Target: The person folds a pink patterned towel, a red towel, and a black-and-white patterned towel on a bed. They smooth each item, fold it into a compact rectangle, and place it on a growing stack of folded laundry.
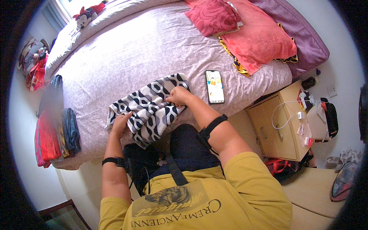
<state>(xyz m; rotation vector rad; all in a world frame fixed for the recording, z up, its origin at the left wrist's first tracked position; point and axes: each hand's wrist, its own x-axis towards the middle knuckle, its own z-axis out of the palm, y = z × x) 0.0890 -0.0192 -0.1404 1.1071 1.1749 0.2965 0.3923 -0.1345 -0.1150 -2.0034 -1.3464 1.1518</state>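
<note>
A black, white and grey patterned cloth (152,100) lies partly on the bed's near edge, and its lower part hangs over that edge towards my knees. My left hand (121,124) grips it near its left end, fingers hidden under the fabric. Towards the other end, my right hand (178,96) pinches a fold between thumb and fingers. Creases run across the cloth between both hands. Just right of my right hand, a smartphone (215,87) with its screen lit rests on the bedsheet.
Pink pillows (258,43) lie at the bed's upper right. Folded clothes (70,132) sit at the left edge of the bed (129,57). A wooden bedside cabinet (276,129) with a white charger and cable (300,115) stands at right. A plush toy (84,20) is at the far left.
</note>
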